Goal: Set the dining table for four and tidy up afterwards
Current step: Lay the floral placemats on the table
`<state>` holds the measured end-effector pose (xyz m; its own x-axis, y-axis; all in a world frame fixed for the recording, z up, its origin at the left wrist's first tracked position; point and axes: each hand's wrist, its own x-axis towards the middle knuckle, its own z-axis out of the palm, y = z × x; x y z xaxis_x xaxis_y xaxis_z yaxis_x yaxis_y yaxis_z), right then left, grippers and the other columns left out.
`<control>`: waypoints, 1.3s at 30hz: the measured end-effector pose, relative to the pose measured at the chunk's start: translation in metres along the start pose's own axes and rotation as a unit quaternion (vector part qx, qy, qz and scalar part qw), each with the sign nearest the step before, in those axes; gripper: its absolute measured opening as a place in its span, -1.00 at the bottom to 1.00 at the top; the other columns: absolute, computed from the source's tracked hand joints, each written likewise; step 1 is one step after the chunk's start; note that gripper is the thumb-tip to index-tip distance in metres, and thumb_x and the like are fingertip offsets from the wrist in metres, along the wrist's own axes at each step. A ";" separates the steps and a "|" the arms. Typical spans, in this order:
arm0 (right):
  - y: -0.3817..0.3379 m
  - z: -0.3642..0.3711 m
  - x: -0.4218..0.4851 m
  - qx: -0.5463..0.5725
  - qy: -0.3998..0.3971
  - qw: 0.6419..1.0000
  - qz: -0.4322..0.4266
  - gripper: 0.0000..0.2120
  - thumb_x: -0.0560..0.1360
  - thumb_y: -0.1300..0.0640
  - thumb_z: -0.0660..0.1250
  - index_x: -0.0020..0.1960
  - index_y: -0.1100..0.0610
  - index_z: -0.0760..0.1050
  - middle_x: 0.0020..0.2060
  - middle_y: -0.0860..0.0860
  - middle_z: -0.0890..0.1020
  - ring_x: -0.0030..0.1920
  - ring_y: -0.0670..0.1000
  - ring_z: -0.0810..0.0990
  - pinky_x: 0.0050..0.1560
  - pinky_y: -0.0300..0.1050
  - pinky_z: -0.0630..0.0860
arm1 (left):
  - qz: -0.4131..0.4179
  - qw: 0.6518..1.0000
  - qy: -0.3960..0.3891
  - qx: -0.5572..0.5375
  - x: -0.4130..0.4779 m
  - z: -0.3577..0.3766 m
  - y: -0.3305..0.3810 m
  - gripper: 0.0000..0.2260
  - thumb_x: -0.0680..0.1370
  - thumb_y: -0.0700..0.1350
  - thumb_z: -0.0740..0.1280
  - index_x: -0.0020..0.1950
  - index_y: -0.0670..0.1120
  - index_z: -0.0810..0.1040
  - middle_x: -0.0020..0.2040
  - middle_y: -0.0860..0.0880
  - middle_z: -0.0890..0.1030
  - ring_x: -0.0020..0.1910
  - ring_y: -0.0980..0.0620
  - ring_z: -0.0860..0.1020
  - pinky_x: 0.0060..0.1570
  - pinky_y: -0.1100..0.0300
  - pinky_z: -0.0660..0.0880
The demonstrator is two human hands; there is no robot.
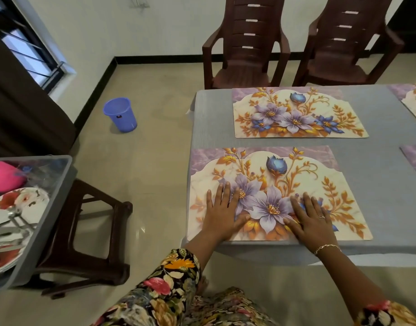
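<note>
your left hand (222, 214) and right hand (311, 222) lie flat on the near placemat (320, 184), fingers (226, 192) straight and slightly spread, on the grey tabletop (378, 142).

I see both hands lying flat on the near placemat (320, 184), the left hand (222, 215) to the left of the right hand (311, 220), with a gap between them. That mat sits at the near left corner of the surface (378, 142). Behind it, toward the far edge, lies the far placemat (296, 114). Two more mats run off the right side of my view: the far right placemat (414, 100) and the near right placemat (414, 158). Beyond the far edge stand the left chair (247, 57) and the right chair (338, 57), side by side. On the floor to the left stands a bucket (121, 115). Nearer me on the left, a stool (96, 231) carries a tub (49, 208) holding plates (19, 208).
</note>
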<state>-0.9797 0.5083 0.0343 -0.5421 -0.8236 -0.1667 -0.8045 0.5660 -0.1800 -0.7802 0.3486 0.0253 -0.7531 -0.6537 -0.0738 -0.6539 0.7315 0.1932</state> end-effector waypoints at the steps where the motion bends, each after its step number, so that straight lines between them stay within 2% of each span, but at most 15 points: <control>1: 0.000 -0.001 0.000 0.000 -0.003 1.000 0.000 0.04 0.17 -0.55 -0.54 0.47 -0.01 -0.11 0.51 0.07 0.00 0.51 0.15 -0.04 0.45 0.13 -0.08 | 0.001 1.000 0.003 0.000 0.000 0.001 0.000 -0.37 0.57 0.28 -0.24 0.44 -0.08 0.22 0.41 -0.18 0.39 0.38 -0.19 0.37 0.36 -0.08 -0.10; 8: -0.002 -0.007 -0.002 -0.002 -0.014 1.000 0.003 0.09 0.16 -0.56 -0.55 0.50 0.02 -0.05 0.51 0.09 -0.01 0.51 0.15 -0.05 0.45 0.15 -0.09 | 0.006 1.000 0.023 0.005 0.002 0.007 0.000 -0.38 0.58 0.28 -0.23 0.44 -0.07 0.22 0.40 -0.18 0.40 0.38 -0.19 0.37 0.36 -0.10 -0.09; 12: -0.003 -0.009 -0.003 -0.004 -0.019 1.000 0.004 0.07 0.20 -0.54 -0.53 0.50 0.02 0.00 0.51 0.11 0.02 0.51 0.18 -0.02 0.44 0.17 -0.07 | 0.018 0.999 0.047 0.013 0.001 0.010 0.001 -0.37 0.58 0.28 -0.22 0.43 -0.08 0.24 0.40 -0.20 0.40 0.41 -0.17 0.25 0.38 -0.08 -0.13; 15: -0.002 -0.007 -0.003 -0.006 -0.014 1.000 0.004 0.01 0.27 -0.52 -0.48 0.49 0.02 0.07 0.49 0.14 0.10 0.49 0.22 0.07 0.42 0.21 0.01 | 0.021 0.998 0.049 0.015 0.001 0.011 0.001 -0.35 0.58 0.28 -0.20 0.43 -0.09 0.30 0.40 -0.20 0.40 0.40 -0.20 0.34 0.37 -0.07 -0.12; 20: 0.001 -0.007 -0.001 -0.012 -0.016 1.000 0.001 0.06 0.16 -0.54 -0.56 0.50 -0.02 -0.10 0.52 0.08 -0.03 0.51 0.14 -0.07 0.45 0.12 -0.12 | 0.016 0.998 0.056 0.013 0.000 0.012 0.000 -0.38 0.58 0.29 -0.18 0.44 -0.08 0.23 0.42 -0.21 0.36 0.43 -0.13 0.16 0.38 -0.07 -0.15; 35: 0.000 -0.006 -0.007 -0.010 -0.009 1.000 0.003 0.05 0.15 -0.53 -0.59 0.49 -0.02 -0.17 0.52 0.06 -0.07 0.51 0.14 -0.11 0.46 0.08 -0.15 | 0.012 1.000 0.019 0.021 -0.001 0.006 0.001 -0.36 0.58 0.29 -0.16 0.46 -0.09 0.26 0.45 -0.20 0.31 0.45 -0.12 0.12 0.37 -0.07 -0.16; 39: 0.000 -0.005 -0.010 -0.011 -0.008 1.000 0.005 0.05 0.15 -0.53 -0.59 0.49 0.00 -0.18 0.52 0.06 -0.08 0.51 0.14 -0.13 0.46 0.09 -0.16 | 0.014 1.000 0.004 0.020 -0.001 0.005 0.001 -0.36 0.58 0.29 -0.16 0.45 -0.09 0.28 0.45 -0.20 0.33 0.47 -0.15 0.16 0.37 -0.07 -0.16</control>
<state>-0.9762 0.5162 0.0409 -0.5457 -0.8175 -0.1841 -0.8049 0.5724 -0.1565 -0.7799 0.3510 0.0209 -0.7712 -0.6336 -0.0617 -0.6344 0.7571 0.1556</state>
